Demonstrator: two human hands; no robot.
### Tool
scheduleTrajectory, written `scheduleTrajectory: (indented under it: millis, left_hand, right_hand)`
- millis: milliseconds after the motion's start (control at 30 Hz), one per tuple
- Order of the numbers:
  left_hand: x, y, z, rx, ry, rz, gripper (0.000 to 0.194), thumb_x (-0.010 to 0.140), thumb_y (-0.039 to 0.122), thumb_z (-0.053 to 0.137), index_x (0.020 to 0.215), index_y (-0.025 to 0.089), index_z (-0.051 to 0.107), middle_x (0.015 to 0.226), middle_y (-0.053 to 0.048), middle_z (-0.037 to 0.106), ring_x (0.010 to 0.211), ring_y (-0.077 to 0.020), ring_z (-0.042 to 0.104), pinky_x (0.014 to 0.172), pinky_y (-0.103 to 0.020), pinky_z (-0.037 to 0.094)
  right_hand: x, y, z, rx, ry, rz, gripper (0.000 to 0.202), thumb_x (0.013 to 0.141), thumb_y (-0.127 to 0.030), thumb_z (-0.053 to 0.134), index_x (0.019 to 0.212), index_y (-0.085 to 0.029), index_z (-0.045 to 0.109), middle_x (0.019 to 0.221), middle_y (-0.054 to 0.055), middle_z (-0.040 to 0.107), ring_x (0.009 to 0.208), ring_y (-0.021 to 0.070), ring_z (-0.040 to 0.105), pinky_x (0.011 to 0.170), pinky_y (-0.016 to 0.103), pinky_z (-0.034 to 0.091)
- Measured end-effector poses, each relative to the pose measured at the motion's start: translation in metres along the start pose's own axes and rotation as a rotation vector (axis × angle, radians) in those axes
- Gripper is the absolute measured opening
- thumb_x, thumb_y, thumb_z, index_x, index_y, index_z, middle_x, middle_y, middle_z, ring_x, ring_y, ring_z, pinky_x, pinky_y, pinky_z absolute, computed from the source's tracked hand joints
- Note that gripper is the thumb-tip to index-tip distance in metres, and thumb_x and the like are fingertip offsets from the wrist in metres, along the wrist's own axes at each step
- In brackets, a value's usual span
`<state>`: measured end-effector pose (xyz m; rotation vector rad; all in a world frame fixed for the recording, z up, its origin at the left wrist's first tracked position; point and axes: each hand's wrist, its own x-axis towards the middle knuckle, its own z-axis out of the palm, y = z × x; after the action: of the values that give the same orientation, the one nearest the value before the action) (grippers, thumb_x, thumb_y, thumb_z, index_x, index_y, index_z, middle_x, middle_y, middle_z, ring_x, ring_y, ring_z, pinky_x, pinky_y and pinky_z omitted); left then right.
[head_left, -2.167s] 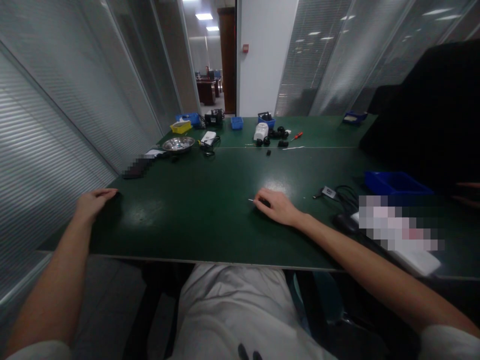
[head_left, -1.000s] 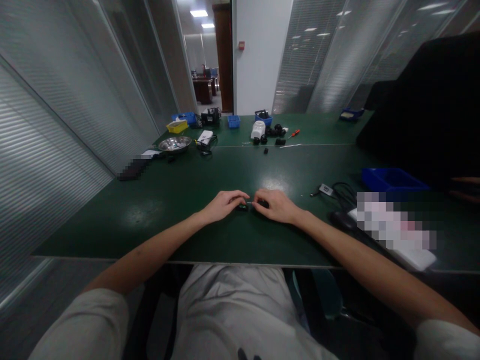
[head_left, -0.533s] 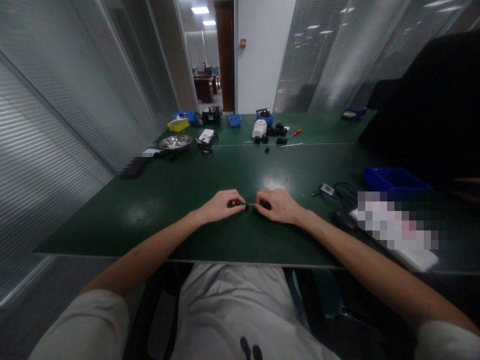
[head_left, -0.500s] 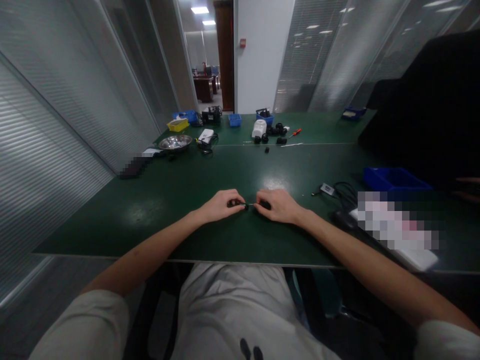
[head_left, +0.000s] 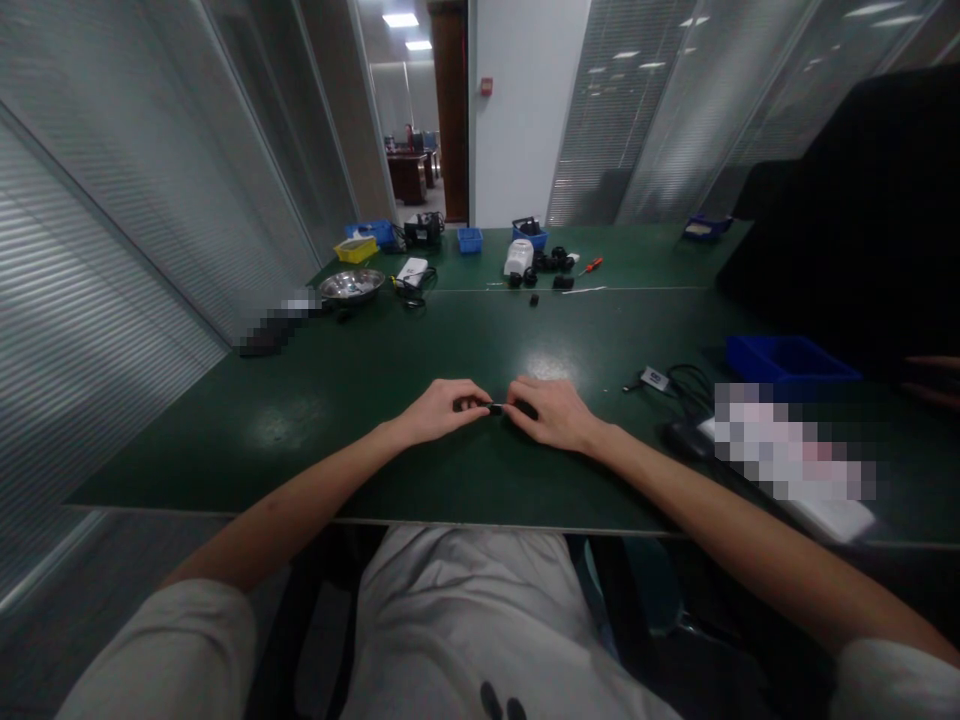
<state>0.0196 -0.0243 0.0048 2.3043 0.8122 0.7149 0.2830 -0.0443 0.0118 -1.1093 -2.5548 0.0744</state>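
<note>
Above the green table (head_left: 420,470), my left hand (head_left: 444,410) is closed, its thumb and fingertips pinching a small black piece (head_left: 495,408). Right beside it, my right hand (head_left: 553,412) is also closed. A thin, pale tip shows between its fingertips and meets or nearly meets the black piece; what it belongs to is hidden in the fingers.
Toward the back are a metal bowl (head_left: 351,286), a white device (head_left: 519,257) with black parts and an orange screwdriver (head_left: 593,265). At right lie a blue tray (head_left: 787,358), a cable (head_left: 690,380) and a blurred white item (head_left: 832,515). Another person's hand (head_left: 934,370) shows at the right edge.
My right hand has shifted slightly left, narrowing the gap to my left hand. The pale tip between them shows less length than before.
</note>
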Motion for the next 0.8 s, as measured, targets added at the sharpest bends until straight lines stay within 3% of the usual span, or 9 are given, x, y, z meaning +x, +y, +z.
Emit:
scheduleTrajectory:
  millis: [267,433,700,800]
  left_hand:
    - [0.000,0.000,0.003,0.069,0.006,0.075,0.029,0.101,0.034,0.064,0.118,0.018,0.080,0.108,-0.012,0.073,0.095,-0.0209,0.068,0.088,-0.032,0.051]
    - [0.003,-0.003,0.005,0.012,0.025,-0.023,0.024,0.094,0.033,0.073,0.110,0.019,0.083,0.098,-0.009,0.075,0.083,-0.0189,0.067,0.076,-0.029,0.049]
    - [0.003,-0.006,0.008,-0.114,0.105,-0.121,0.021,0.090,0.034,0.078,0.103,0.020,0.085,0.102,-0.008,0.079,0.091,-0.0229,0.073,0.085,-0.032,0.053]
    - [0.003,-0.009,0.008,-0.149,0.107,-0.149,0.023,0.093,0.036,0.074,0.103,0.018,0.084,0.098,-0.008,0.079,0.086,-0.0219,0.073,0.083,-0.031,0.055]
  right_hand:
    - [0.001,0.000,0.005,0.002,-0.036,-0.033,0.020,0.105,-0.039,0.050,0.102,-0.023,0.061,0.095,0.005,0.069,0.074,0.0175,0.059,0.061,0.030,0.026]
    - [0.002,-0.004,0.006,-0.008,-0.050,-0.042,0.021,0.105,-0.038,0.048,0.102,-0.022,0.061,0.096,0.005,0.068,0.073,0.0171,0.057,0.061,0.030,0.026]
    - [0.002,-0.002,0.011,0.019,-0.032,-0.028,0.024,0.108,-0.040,0.043,0.105,-0.022,0.057,0.096,0.006,0.067,0.074,0.0183,0.059,0.061,0.030,0.026]
    - [0.002,-0.003,0.010,0.006,-0.037,-0.045,0.023,0.108,-0.039,0.043,0.105,-0.022,0.058,0.096,0.006,0.067,0.075,0.0184,0.059,0.061,0.031,0.026]
